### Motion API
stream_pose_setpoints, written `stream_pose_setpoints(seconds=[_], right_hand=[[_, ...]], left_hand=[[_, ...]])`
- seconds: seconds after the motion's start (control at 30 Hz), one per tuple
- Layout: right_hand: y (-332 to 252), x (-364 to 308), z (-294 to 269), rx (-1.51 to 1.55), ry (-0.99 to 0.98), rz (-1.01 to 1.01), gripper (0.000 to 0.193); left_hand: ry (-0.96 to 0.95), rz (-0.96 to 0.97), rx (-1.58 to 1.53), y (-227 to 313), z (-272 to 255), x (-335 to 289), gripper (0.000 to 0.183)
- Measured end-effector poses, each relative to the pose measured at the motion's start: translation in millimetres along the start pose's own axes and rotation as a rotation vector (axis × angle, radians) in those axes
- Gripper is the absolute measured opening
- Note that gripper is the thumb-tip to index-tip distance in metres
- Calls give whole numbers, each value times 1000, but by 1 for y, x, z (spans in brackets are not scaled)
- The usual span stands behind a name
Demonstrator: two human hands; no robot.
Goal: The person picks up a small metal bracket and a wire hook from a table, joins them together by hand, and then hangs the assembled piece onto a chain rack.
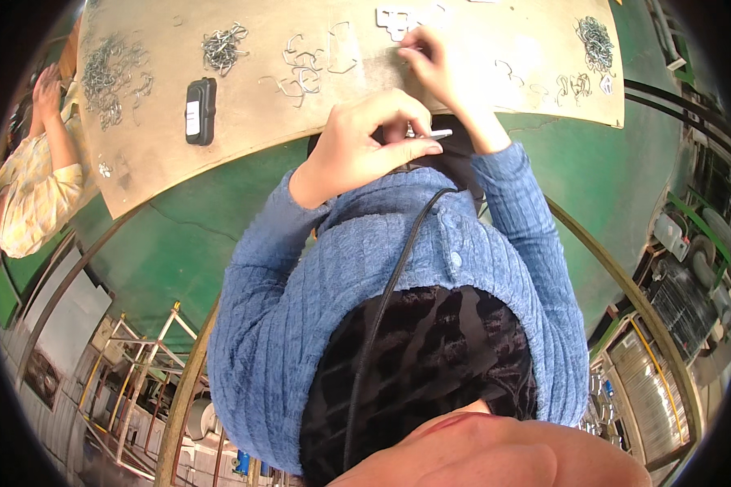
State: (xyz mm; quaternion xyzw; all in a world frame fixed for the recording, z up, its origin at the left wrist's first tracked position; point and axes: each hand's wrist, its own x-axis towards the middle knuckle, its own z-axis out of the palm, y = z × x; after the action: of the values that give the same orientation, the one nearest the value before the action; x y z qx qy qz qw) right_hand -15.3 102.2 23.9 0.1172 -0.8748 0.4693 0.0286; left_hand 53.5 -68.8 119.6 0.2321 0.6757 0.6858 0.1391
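metal piece (441,134) pinched in left hand (365,144), grip of right hand (437,69) unclear, black case (208,109)

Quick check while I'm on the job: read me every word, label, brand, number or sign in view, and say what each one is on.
No text can be read in this view.
White label on the black case, lying on the table: any print is too small and blurred to read.
Small flat piece in the left hand: no lettering can be made out.
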Motion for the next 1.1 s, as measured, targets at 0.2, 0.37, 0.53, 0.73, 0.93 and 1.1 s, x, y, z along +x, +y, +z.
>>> stream_pose_setpoints(seconds=[0.2, 0.37, 0.53, 0.73, 0.93, 1.1], right_hand=[[-48, -38, -87, 633, 99, 357, 12], [-87, -63, -104, 731, 83, 80, 13], [-92, -70, -90, 664, 62, 168, 13], [-87, -70, -81, 586, 79, 123, 12], [-98, -77, -71, 669, 120, 71, 17], [-98, -86, -80, 413, 142, -233, 21]], left_hand=[[55, -155, -207, 1, 3, 20, 31], [-7, -200, -180, 4, 6, 32, 33], [-37, -196, -214, 2, 6, 33, 34], [-51, -226, -186, 0, 3, 31, 35], [-147, -175, -220, 3, 3, 31, 40], [-304, -247, -276, 1, -20, 35, 30]])
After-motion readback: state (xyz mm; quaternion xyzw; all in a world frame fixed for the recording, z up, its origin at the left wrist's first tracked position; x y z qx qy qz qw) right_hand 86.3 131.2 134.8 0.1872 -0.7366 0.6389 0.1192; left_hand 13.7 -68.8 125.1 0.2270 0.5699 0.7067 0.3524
